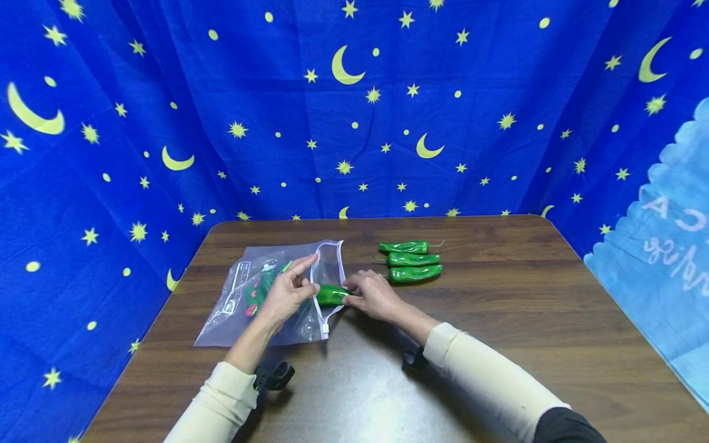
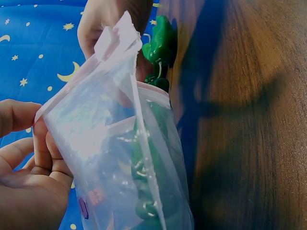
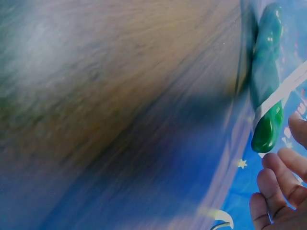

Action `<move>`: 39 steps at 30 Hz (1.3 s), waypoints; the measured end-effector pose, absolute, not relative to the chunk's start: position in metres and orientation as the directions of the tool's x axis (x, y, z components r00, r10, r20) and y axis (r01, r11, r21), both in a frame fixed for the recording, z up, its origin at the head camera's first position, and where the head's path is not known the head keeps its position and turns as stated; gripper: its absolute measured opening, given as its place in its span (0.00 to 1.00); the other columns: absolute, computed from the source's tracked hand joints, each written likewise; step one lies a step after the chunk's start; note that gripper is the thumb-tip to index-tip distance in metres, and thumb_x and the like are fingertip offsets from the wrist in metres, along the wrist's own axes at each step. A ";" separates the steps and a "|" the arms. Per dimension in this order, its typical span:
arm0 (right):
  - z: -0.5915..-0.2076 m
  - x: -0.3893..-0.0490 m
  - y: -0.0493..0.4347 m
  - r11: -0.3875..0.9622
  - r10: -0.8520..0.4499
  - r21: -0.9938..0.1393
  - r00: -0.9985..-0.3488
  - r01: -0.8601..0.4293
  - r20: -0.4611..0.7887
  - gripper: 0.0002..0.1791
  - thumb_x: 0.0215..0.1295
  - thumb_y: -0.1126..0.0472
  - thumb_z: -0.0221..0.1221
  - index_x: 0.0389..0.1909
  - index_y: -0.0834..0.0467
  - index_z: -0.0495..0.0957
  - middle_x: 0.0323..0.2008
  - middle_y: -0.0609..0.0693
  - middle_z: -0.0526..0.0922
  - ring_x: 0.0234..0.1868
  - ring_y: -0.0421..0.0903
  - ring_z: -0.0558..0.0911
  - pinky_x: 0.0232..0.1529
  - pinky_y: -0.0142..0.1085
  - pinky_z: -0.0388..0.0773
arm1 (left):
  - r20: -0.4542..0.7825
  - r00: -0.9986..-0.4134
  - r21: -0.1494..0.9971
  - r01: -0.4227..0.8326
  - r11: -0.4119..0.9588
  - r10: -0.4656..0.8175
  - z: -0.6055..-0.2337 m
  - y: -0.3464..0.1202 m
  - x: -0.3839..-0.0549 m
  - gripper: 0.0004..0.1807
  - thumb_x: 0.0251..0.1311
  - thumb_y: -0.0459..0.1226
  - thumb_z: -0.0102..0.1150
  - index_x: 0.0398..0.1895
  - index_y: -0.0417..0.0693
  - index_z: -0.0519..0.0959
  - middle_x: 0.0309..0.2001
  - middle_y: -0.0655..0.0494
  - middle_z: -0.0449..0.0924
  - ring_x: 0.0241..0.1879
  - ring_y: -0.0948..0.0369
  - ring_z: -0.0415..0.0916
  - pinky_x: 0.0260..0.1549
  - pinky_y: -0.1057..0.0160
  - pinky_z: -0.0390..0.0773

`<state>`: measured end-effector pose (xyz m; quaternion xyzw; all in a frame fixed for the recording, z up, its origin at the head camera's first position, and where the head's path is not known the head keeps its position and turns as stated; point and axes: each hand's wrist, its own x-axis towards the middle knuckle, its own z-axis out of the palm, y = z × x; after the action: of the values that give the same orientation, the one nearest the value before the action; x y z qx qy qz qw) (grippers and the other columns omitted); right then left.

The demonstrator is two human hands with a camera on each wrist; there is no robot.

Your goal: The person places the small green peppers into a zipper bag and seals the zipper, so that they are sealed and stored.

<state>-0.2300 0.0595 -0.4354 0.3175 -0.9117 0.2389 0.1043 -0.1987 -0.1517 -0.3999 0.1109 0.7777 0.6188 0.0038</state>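
Note:
A clear plastic slider bag [image 1: 221,326] with a pale lilac rim lies on the table, its mouth facing right. My left hand [image 1: 285,298] pinches the upper rim and lifts it, thumb and fingertip meeting on the edge in the left wrist view. A shiny green pepper [image 1: 330,295] lies across the mouth, partly inside. My right hand [image 1: 373,295] is at the pepper's outer end; in the right wrist view its bent fingers [image 3: 271,184] are close to the bare tip, with the thumb apart. Green and red shapes show through the plastic farther in.
Three more green peppers [image 1: 413,259] lie in a row behind my right hand, near the back of the brown wooden table [image 1: 498,295]. The bag's white slider [image 1: 324,331] sits at the near end of the rim. A blue star-and-moon curtain [image 1: 310,104] surrounds the table's back and sides.

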 end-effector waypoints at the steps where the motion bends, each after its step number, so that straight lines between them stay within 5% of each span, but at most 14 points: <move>1: -0.435 -0.230 0.061 0.682 -0.529 -0.373 -0.776 -0.629 0.343 0.17 0.51 0.52 0.67 0.41 0.56 0.83 0.34 0.49 0.84 0.36 0.46 0.78 0.35 0.37 0.72 | 0.133 -0.975 0.963 0.169 0.209 0.176 -0.400 -0.152 -0.199 0.36 0.52 0.24 0.56 0.68 0.42 0.63 0.63 0.47 0.64 0.26 0.73 0.65 0.23 0.76 0.66; 25: -0.434 -0.237 0.109 0.687 -0.422 -0.517 -0.860 -0.510 0.288 0.18 0.54 0.54 0.66 0.44 0.58 0.81 0.39 0.50 0.84 0.38 0.45 0.80 0.41 0.37 0.77 | 0.136 -0.975 0.962 0.172 0.212 0.175 -0.399 -0.152 -0.198 0.36 0.52 0.24 0.56 0.68 0.41 0.63 0.62 0.47 0.64 0.26 0.72 0.65 0.23 0.76 0.65; 39: -0.435 -0.245 0.134 0.708 -0.342 -0.576 -0.912 -0.409 0.226 0.21 0.56 0.52 0.64 0.49 0.58 0.80 0.48 0.54 0.83 0.55 0.53 0.77 0.57 0.49 0.71 | 0.132 -0.976 0.964 0.167 0.205 0.173 -0.402 -0.152 -0.199 0.35 0.53 0.24 0.55 0.68 0.42 0.63 0.64 0.48 0.63 0.26 0.72 0.65 0.23 0.76 0.66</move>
<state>-0.2454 0.1342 -0.4351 0.2036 -0.9227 0.3232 0.0514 -0.1992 -0.1523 -0.4017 0.1095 0.7763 0.6207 0.0023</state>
